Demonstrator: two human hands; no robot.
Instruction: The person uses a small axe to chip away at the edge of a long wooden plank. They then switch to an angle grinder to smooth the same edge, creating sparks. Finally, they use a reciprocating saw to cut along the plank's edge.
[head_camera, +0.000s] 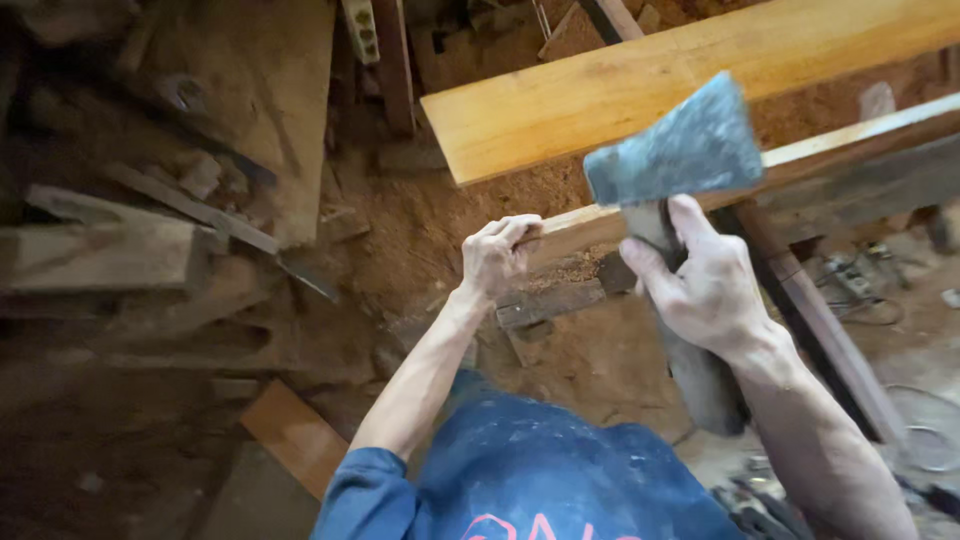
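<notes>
Fingers of the left hand (497, 256) curl tight over the end of a pale, narrow wooden beam (760, 170), which runs up and to the right under a broad orange-yellow plank (640, 85). Just beside it, the right hand (705, 285) is wrapped firmly around the dark wooden handle of a grey steel hatchet (675, 150) (its wedge-shaped head blurred), raised above the beam. Offcuts (110, 250) and reddish sawdust (440, 215) cover the floor at left.

one hatchet (672, 160), two hands (497, 257), two long pale planks (640, 85)
</notes>
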